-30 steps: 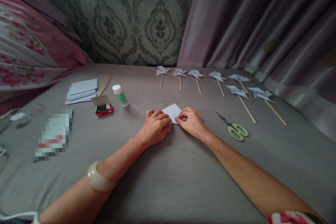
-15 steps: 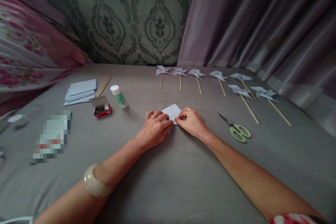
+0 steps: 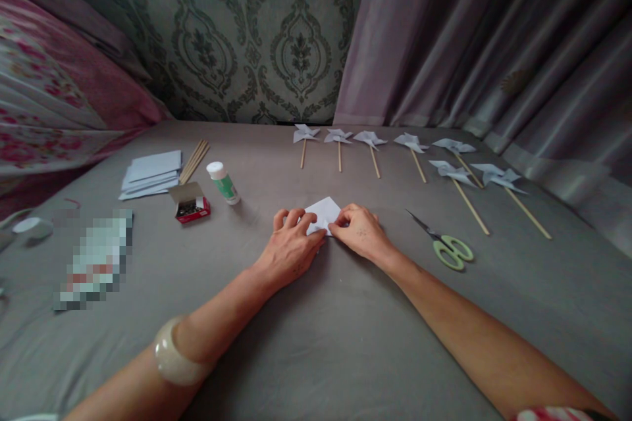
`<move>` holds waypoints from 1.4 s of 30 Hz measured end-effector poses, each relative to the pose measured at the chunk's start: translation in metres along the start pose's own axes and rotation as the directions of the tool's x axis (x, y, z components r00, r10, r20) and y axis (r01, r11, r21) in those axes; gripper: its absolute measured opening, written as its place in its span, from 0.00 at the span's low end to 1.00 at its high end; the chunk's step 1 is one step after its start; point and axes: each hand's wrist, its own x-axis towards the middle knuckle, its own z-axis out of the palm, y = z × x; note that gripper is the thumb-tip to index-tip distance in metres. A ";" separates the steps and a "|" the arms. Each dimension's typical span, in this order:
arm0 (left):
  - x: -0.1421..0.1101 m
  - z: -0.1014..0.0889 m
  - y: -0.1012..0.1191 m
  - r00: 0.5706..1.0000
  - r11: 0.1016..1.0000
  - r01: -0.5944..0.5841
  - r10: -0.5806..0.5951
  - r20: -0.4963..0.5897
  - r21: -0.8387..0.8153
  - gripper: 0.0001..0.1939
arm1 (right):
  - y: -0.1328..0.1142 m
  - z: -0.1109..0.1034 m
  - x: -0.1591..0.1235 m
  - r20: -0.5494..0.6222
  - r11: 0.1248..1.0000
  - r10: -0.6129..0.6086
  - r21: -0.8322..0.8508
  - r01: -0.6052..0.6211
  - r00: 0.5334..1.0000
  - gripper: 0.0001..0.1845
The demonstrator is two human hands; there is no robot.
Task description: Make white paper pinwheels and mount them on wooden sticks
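Observation:
A small white sheet of paper (image 3: 324, 209) lies on the grey cloth in front of me, partly folded, its near edge covered by my fingers. My left hand (image 3: 293, 240) presses on its left side, fingers bent and thumb at the near edge. From the right, my right hand (image 3: 360, 229) pinches the paper between thumb and forefinger. The two thumbs almost meet at the near edge. Green-handled scissors (image 3: 447, 247) rest to the right of my right hand, blades slightly apart. A glue stick (image 3: 223, 183) with a white cap stands beyond my left hand.
Several paper pinwheels (image 3: 409, 143) on sticks lie along the back and right. At the left are stacked white paper (image 3: 152, 171), wooden sticks (image 3: 195, 161), an open red box (image 3: 191, 208) of small dark metal pieces and a blurred packet (image 3: 96, 256). A curtain (image 3: 424, 46) hangs behind.
My left fingers have lifted and curled slightly on the paper, while the thumb has slid right toward my right thumb. My right hand keeps its pinch. The view has shifted a little.

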 end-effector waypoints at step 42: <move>-0.006 -0.005 0.021 0.992 0.993 0.096 -0.101 0.070 0.070 0.20 | 0.000 -0.004 -0.021 -0.008 0.861 -0.441 -0.287 0.420 0.898 0.12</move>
